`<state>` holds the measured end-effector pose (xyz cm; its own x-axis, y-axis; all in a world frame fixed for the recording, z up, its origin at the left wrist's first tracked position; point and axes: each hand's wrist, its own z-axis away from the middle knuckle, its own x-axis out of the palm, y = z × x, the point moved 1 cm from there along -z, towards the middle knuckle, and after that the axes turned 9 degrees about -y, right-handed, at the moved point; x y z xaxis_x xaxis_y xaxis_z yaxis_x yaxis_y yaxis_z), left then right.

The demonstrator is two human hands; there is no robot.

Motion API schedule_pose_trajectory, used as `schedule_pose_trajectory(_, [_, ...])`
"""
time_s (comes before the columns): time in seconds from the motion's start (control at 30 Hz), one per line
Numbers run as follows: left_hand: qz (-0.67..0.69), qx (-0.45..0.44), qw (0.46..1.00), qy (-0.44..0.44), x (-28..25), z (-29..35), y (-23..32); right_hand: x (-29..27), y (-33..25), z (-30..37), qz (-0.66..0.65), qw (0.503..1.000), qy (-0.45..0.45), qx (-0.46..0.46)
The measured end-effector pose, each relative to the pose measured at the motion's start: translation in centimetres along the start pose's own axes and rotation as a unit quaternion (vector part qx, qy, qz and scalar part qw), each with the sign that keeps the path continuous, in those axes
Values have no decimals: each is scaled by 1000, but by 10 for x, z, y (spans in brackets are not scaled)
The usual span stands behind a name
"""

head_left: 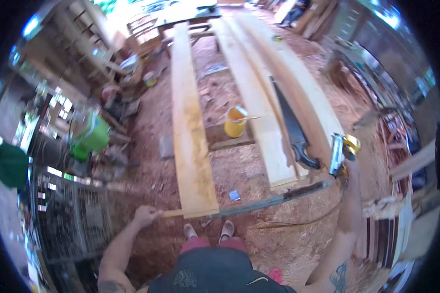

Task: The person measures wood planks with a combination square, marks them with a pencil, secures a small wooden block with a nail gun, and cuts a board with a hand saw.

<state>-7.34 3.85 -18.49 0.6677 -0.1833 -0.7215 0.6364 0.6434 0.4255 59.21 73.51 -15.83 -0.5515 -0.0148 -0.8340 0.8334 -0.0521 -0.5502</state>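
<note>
My left hand [145,216] is closed on the outer end of a narrow wooden strip [172,213]. The strip's other end meets the near end of a long pale plank [187,127], which has a yellowish stain along it. Out to the right, my right hand [351,171] grips a nail gun [337,154] with a yellow body and a long grey magazine. Its fingers are partly hidden by the tool. Close by on the right-hand boards rests a handsaw [292,122] with a dark handle.
A yellow bucket [234,126] with a stick across its rim stands between the planks. Two more long boards [259,132] [308,83] lie to the right. A crossbar [278,199] supports the near ends. A thin hose [298,224] curves below; a green container [94,133] stands left.
</note>
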Motion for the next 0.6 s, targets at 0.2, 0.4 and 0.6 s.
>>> schedule_pose_trajectory(0.2, [-16, -38, 999, -35, -8, 0, 4, -10, 11, -31, 11, 997, -65, -48])
schedule_pose_trajectory(0.4, [-28, -45, 998, -41, -14, -5, 6, -51, 36, 43, -335, 940, -58, 13])
schedule_pose_trajectory(0.6, [-16, -15, 1000, -19, -5, 0, 3, -86, -58, 274, -546, 783, -290, -69])
